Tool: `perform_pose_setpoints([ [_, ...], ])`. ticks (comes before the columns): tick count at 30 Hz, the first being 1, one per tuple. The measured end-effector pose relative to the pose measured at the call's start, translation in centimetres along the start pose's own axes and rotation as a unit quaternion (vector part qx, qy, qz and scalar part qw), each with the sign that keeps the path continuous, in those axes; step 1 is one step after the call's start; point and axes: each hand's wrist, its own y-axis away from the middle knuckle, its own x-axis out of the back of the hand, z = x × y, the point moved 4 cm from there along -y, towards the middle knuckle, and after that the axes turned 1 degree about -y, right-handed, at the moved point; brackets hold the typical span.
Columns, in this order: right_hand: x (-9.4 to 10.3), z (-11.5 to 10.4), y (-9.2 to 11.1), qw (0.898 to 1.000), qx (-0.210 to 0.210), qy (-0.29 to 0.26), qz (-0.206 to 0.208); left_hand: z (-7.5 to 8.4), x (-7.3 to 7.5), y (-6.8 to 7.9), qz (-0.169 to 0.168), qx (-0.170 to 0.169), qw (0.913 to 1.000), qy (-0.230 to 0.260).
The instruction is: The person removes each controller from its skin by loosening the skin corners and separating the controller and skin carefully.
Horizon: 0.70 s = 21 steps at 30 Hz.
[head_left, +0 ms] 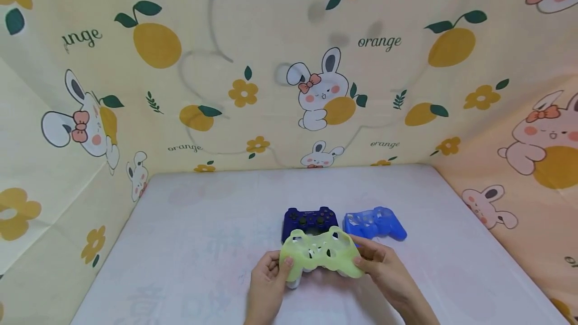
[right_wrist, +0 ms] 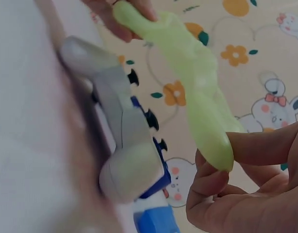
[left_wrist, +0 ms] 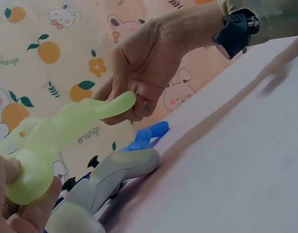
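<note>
Both hands hold a pale yellow-green silicone game controller cover [head_left: 319, 251], raised above the table. My left hand [head_left: 267, 281] pinches its left grip end between thumb and fingers. The right hand [head_left: 389, 271] pinches the other grip end the same way. Cutouts for sticks and buttons show through the cover. Beneath it lies a white game controller [right_wrist: 132, 167] with black thumbsticks, mostly hidden by the cover in the head view; the wrist views show a gap between the two.
Behind the cover sits a dark blue game controller [head_left: 309, 218]. To its right lies a bright blue silicone controller cover [head_left: 378, 223]. The white tabletop [head_left: 203, 245] meets a cloth backdrop [head_left: 271, 89] with rabbits and oranges at the back and sides.
</note>
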Motion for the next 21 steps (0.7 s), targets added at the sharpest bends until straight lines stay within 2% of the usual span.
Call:
perform_pose_setpoints([
  [5, 1.0, -0.4, 0.2, 0.998, 0.025, 0.055, -0.020, 0.3, -0.6, 0.2, -0.011, 0.028, 0.9992, -0.025],
  [10, 2.4, -0.8, 0.4, 0.994, 0.029, 0.094, -0.045, 0.3, -1.3, 0.5, -0.023, 0.034, 0.9985, -0.038],
  [16, 4.4, -0.6, 0.8, 0.993, -0.004, 0.091, -0.079, 0.0, -1.9, 0.7, -0.051, 0.015, 0.9975, -0.047],
  [21, 6.0, -0.1, 1.0, 0.991, -0.031, 0.072, -0.112, -0.2, -2.8, 0.7, -0.085, 0.018, 0.9946, -0.057],
])
